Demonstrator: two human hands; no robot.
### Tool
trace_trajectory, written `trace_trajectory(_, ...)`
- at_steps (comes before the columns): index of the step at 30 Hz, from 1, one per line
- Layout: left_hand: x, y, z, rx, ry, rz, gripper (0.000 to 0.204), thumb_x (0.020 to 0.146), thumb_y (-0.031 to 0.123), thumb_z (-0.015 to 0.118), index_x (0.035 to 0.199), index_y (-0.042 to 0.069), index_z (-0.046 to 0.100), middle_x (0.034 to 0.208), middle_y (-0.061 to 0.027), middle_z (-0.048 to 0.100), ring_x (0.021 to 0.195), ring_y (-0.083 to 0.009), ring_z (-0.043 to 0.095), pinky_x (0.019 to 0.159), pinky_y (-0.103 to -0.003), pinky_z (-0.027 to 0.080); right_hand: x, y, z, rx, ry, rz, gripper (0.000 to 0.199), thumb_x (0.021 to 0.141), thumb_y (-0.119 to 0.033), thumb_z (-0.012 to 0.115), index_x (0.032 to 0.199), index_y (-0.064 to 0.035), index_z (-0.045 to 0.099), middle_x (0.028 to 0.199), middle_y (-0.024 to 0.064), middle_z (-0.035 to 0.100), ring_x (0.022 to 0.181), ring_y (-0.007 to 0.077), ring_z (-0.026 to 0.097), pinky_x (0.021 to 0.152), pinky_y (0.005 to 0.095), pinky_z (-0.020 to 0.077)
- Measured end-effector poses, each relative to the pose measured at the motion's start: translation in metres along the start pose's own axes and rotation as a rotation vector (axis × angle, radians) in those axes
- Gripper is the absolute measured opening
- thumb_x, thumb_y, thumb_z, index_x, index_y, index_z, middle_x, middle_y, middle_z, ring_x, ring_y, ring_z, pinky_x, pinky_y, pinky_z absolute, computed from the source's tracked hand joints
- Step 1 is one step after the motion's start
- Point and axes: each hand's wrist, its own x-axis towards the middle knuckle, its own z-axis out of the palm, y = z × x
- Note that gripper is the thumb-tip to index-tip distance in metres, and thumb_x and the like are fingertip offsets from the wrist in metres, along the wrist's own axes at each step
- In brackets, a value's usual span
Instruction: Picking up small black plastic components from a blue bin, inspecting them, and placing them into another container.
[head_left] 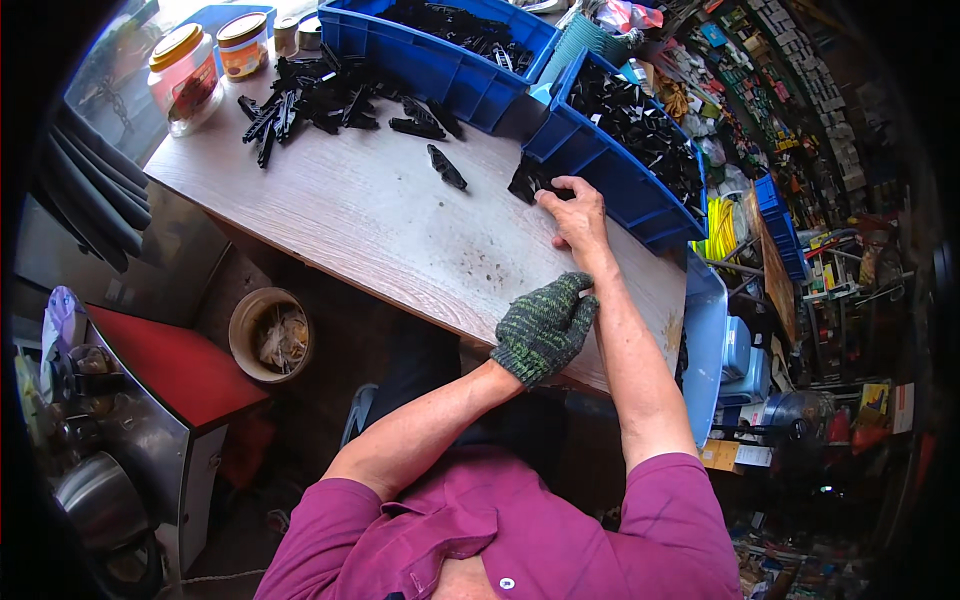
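Note:
My right hand [577,215] is bare and reaches across the table to the foot of a blue bin. Its thumb and fingers close on a black plastic part [526,180] there; the palm side is hidden. In a dark green knitted glove, my left hand [543,330] is beside my right wrist, over the table's near edge. Its fingers curl downward, and whatever they may hold is out of sight. One loose black plastic part [447,168] lies on the table to the left of my right hand. Farther left is a heap of similar black parts [320,100].
Blue bins of black parts, one at the back [430,62] and one at the right [610,165], border the pale wooden table [370,200]. Lidded jars [187,85] stand at the far left corner. A waste bucket [240,335] and red-topped cabinet [165,355] are left below.

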Motion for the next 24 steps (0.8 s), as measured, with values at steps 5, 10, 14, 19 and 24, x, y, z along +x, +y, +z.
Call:
trace_trajectory(5, 0.000, 0.001, -0.001, 0.008, -0.014, -0.008, 0.030, 0.093, 0.023, 0.063, 0.119, 0.009, 0.060, 0.087, -0.0178, 0.069, 0.073, -0.0387, 0.066, 0.064, -0.047, 0.053, 0.002, -0.009, -0.004, -0.101, -0.115, 0.037, 0.040, 0.076, -0.026, 0.072, 0.109, -0.0041, 0.070, 0.086, 0.0110, 0.071, 0.054, 0.0202, 0.065, 0.043, 0.0309, 0.0549)
trace_trajectory(10, -0.001, 0.000, -0.001, 0.008, -0.002, -0.015, 0.031, 0.093, 0.025, 0.062, 0.119, 0.009, 0.061, 0.086, -0.0172, 0.069, 0.073, -0.0367, 0.067, 0.065, -0.046, 0.053, 0.001, -0.008, 0.001, -0.153, -0.108, 0.013, 0.039, 0.075, -0.024, 0.069, 0.108, -0.0040, 0.070, 0.090, 0.0123, 0.071, 0.055, 0.0239, 0.066, 0.045, 0.0317, 0.0563)
trace_trajectory(14, -0.001, -0.001, -0.002, 0.001, -0.015, -0.011, 0.033, 0.093, 0.027, 0.062, 0.119, 0.007, 0.062, 0.087, -0.0168, 0.070, 0.074, -0.0346, 0.068, 0.067, -0.045, 0.054, 0.007, 0.001, 0.003, -0.125, -0.081, -0.072, 0.038, 0.076, -0.023, 0.071, 0.108, -0.0033, 0.069, 0.080, 0.0070, 0.067, 0.047, 0.0149, 0.056, 0.037, 0.0277, 0.0461)
trace_trajectory(19, -0.002, -0.004, 0.000, -0.040, 0.052, 0.026, 0.028, 0.093, 0.022, 0.062, 0.118, 0.009, 0.060, 0.082, -0.0184, 0.068, 0.071, -0.0386, 0.066, 0.063, -0.048, 0.052, 0.005, -0.008, 0.003, -0.197, -0.132, -0.104, 0.037, 0.074, -0.025, 0.069, 0.104, -0.0026, 0.070, 0.089, 0.0142, 0.072, 0.060, 0.0262, 0.069, 0.049, 0.0355, 0.0582)
trace_trajectory(24, -0.001, -0.004, 0.001, -0.031, 0.078, 0.070, 0.029, 0.093, 0.021, 0.062, 0.119, 0.008, 0.060, 0.080, -0.0177, 0.067, 0.070, -0.0374, 0.065, 0.063, -0.047, 0.052, 0.007, 0.006, 0.003, -0.081, -0.001, -0.039, 0.029, 0.076, -0.024, 0.070, 0.091, 0.0008, 0.068, 0.077, 0.0115, 0.068, 0.055, 0.0225, 0.065, 0.044, 0.0343, 0.0560)
